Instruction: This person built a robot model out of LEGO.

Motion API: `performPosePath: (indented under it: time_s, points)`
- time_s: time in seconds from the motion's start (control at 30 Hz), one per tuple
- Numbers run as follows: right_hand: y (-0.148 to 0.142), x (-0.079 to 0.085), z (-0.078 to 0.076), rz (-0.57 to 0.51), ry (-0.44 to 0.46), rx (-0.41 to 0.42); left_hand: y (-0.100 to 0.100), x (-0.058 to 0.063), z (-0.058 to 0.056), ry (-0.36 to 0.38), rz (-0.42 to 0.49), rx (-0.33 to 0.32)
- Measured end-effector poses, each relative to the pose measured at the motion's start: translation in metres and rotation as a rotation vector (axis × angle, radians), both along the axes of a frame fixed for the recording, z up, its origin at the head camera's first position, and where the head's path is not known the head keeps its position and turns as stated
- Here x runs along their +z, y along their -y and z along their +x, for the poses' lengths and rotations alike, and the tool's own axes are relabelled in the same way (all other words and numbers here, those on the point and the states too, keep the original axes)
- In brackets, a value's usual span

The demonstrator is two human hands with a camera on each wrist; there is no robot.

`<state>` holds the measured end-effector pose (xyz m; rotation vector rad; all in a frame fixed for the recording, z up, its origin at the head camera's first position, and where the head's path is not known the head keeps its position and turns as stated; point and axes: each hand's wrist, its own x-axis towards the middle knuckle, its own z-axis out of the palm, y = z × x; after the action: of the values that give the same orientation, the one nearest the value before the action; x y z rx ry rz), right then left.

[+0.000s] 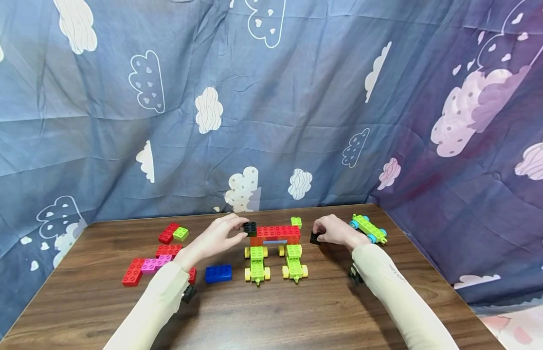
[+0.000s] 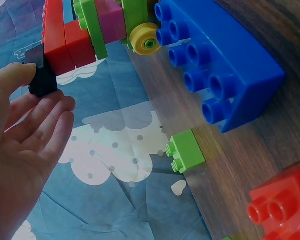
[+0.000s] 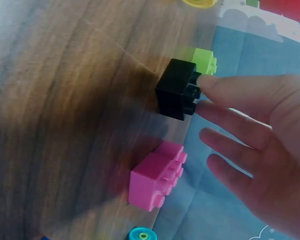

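Left wrist — fingers slightly parted, pinching black brick.

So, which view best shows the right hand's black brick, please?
Right wrist: the black brick is large there, studs visible. Head shows it small, partly hidden by the right hand; left wrist doesn't show it.

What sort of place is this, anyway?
Probably an indoor play corner, perhaps set up for filming: a wood-grain table with toy bricks and a wheeled toy on the right, and cloud-print cloth hanging behind.
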<state>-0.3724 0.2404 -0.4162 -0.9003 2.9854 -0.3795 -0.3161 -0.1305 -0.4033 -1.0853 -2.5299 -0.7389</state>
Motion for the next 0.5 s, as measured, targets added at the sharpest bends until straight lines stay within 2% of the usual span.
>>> performPosePath:
  time_s: [0.13, 0.27, 0.5]
  points:
    - [0.0014, -0.0022, 0.0036, 0.003, -0.038, -0.038, 0.0000, 0.0002, -0.0001, -0.004, 0.000, -0.001]
    - [0.0035, -0.0042, 0.0063, 0.021, -0.020, -0.071, -0.0002, 0.0003, 0.0000, 0.004, -0.002, 0.001]
    - [0.0026, -0.0090, 0.0068, 0.000, -0.018, -0.077, -0.0010, 0.0010, 0.0008, 0.005, -0.004, -0.003]
